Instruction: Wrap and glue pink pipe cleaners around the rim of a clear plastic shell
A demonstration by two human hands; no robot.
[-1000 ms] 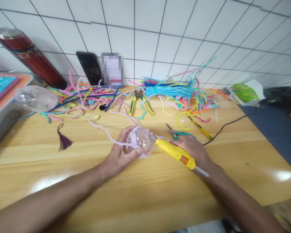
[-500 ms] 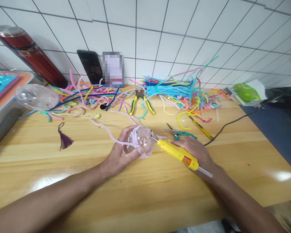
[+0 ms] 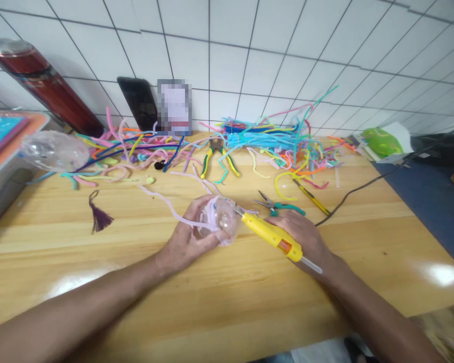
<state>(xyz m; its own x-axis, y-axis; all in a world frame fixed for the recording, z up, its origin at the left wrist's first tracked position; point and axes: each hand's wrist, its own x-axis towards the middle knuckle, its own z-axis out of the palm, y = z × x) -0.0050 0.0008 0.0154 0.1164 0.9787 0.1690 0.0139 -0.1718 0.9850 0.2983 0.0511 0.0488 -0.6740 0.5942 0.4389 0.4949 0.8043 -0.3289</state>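
Backing surface (image 3: pixel 212 307): tiles (image 3: pixel 230 65)
Teal pliers (image 3: pixel 287 206): beyond right fingers (image 3: pixel 283 222)
Right fingers: closed round glue gun (image 3: pixel 267 233)
Left fingers (image 3: pixel 206 244): half-curled round clear plastic (image 3: pixel 226 217)

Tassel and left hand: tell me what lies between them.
In the head view, bare tabletop lies straight between the tassel and the left hand; the lilac stem shows just past that stretch, on its far side.

A glue gun (image 3: pixel 269 234), pipe cleaners (image 3: pixel 255 141) and pliers (image 3: pixel 207 164) at a table (image 3: pixel 212 307) by a tiled wall (image 3: pixel 229 68) mark a craft workspace, perhaps domestic.
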